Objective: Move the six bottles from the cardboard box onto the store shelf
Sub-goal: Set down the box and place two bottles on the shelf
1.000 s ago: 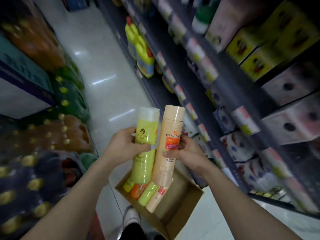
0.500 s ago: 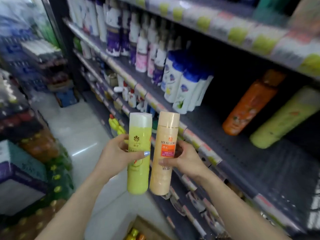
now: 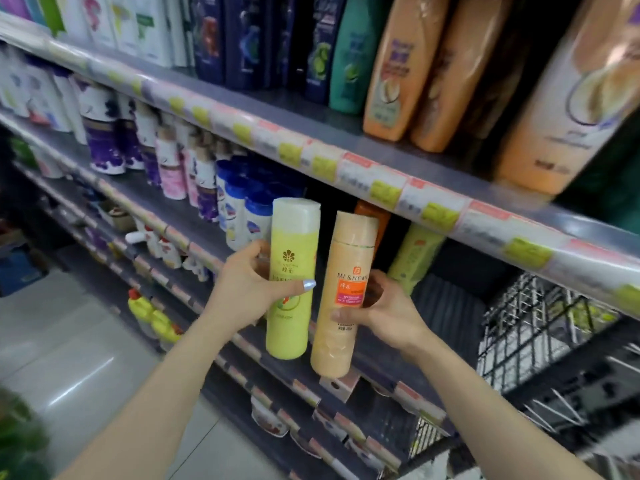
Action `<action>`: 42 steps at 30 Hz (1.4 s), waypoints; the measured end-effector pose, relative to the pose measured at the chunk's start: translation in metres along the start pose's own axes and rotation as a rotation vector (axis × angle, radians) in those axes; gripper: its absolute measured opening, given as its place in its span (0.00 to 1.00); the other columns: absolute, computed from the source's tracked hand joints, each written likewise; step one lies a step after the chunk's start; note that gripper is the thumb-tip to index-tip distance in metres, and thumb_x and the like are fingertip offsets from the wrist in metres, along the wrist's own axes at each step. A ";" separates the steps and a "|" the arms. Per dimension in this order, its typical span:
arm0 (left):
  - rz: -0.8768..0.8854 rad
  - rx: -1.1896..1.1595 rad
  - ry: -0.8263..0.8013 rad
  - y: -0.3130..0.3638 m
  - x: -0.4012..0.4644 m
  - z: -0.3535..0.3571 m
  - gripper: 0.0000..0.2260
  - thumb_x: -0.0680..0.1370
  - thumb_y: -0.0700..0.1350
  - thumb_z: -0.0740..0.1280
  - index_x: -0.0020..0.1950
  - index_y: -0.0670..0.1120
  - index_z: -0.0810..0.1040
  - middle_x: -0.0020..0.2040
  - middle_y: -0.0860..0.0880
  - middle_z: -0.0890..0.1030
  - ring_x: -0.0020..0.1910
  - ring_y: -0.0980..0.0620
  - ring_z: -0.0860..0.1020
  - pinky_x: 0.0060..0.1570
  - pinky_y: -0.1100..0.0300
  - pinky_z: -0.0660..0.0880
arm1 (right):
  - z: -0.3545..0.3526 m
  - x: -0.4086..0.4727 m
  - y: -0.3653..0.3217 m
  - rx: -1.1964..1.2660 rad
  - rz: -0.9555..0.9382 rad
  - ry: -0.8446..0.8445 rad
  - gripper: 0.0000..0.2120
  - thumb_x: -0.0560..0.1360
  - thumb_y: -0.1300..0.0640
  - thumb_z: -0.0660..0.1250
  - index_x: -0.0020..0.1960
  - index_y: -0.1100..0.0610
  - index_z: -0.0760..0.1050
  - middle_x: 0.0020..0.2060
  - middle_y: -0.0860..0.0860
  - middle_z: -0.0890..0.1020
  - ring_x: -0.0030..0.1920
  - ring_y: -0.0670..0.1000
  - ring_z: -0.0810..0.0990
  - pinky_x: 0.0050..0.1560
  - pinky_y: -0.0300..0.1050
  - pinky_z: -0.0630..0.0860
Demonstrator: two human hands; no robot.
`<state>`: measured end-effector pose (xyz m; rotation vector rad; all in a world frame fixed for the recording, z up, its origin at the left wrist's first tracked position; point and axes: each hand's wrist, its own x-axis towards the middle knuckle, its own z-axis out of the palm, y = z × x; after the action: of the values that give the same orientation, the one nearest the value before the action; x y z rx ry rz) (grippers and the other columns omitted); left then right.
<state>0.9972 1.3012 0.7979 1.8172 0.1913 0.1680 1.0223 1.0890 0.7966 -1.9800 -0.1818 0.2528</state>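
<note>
With the left hand [image 3: 249, 292] wrapped around the green bottle [image 3: 292, 278] and the right hand [image 3: 377, 310] gripping the peach bottle [image 3: 343, 292], both before the shelf [image 3: 446, 306], set these 2 upright beside the matching bottles [image 3: 414, 258].

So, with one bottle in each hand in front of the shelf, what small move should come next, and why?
Probably push both hands forward into the open shelf space. The left hand holds the green bottle and the right hand the peach bottle, both upright and in the air, while an orange bottle and a light green bottle already stand there.
</note>
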 end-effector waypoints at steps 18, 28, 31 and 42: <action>0.242 0.147 -0.197 0.023 0.034 0.139 0.26 0.58 0.52 0.80 0.53 0.47 0.80 0.49 0.51 0.85 0.47 0.53 0.82 0.46 0.57 0.79 | -0.067 -0.012 0.054 -0.053 0.132 0.721 0.28 0.58 0.61 0.81 0.53 0.57 0.72 0.47 0.53 0.83 0.47 0.55 0.82 0.51 0.58 0.80; 0.268 0.098 -0.181 0.008 0.051 0.169 0.29 0.60 0.51 0.79 0.59 0.47 0.79 0.54 0.47 0.81 0.54 0.47 0.79 0.53 0.49 0.78 | -0.075 0.015 0.065 -0.098 0.076 0.859 0.31 0.61 0.62 0.79 0.60 0.60 0.72 0.51 0.56 0.82 0.49 0.56 0.81 0.50 0.57 0.80; 0.283 0.109 -0.153 0.007 0.051 0.173 0.30 0.61 0.50 0.79 0.62 0.48 0.77 0.57 0.45 0.77 0.55 0.45 0.78 0.55 0.48 0.77 | -0.075 0.023 0.066 -0.102 0.062 0.882 0.31 0.60 0.61 0.78 0.60 0.59 0.72 0.52 0.56 0.83 0.50 0.57 0.82 0.50 0.59 0.80; 0.307 0.077 -0.153 0.006 0.050 0.175 0.32 0.65 0.45 0.77 0.67 0.47 0.72 0.60 0.45 0.74 0.58 0.45 0.76 0.60 0.49 0.74 | -0.088 0.035 0.071 -0.033 0.074 0.863 0.28 0.64 0.63 0.76 0.62 0.63 0.71 0.54 0.60 0.81 0.53 0.59 0.81 0.57 0.59 0.77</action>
<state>1.0840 1.1454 0.7605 1.9197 -0.1930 0.2388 1.0795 0.9912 0.7635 -1.9584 0.4445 -0.5640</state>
